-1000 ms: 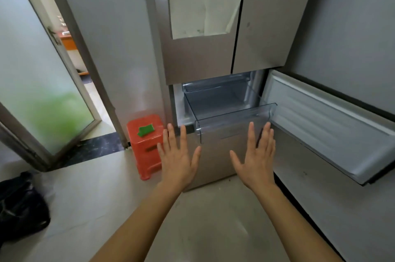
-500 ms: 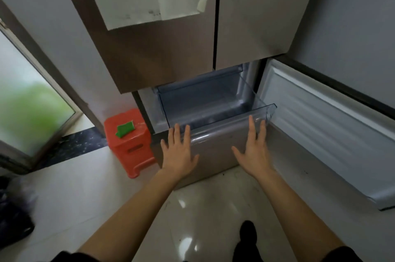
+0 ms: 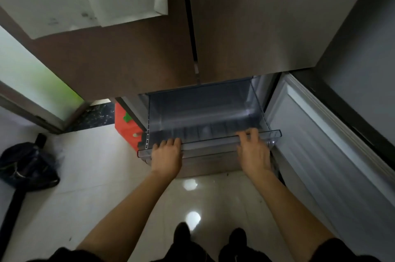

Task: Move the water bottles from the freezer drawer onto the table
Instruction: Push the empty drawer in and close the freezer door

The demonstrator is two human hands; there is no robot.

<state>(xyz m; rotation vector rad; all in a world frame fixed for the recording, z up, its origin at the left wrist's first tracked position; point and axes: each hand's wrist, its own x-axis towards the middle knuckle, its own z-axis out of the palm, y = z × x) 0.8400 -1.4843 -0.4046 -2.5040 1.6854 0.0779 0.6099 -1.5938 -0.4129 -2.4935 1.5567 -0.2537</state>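
A clear plastic freezer drawer point(image 3: 205, 112) juts out of the open lower compartment of a tall brown fridge point(image 3: 245, 26). I see no water bottle inside it. My left hand point(image 3: 167, 156) grips the left part of the drawer's front rim, fingers curled over the edge. My right hand point(image 3: 254, 151) holds the rim further right, fingertips hooked over it. The freezer door point(image 3: 324, 140) stands swung open to the right.
A red plastic stool point(image 3: 126, 125) with a green piece on top stands left of the fridge, partly hidden by it. A dark bag point(image 3: 25, 165) lies on the pale floor at the left. A glass door point(image 3: 32, 82) is behind it. My feet point(image 3: 181, 234) show below.
I have stepped closer and look more steeply down. Both hands went from hovering open in front of the drawer to gripping its front rim. The drawer sits further out.
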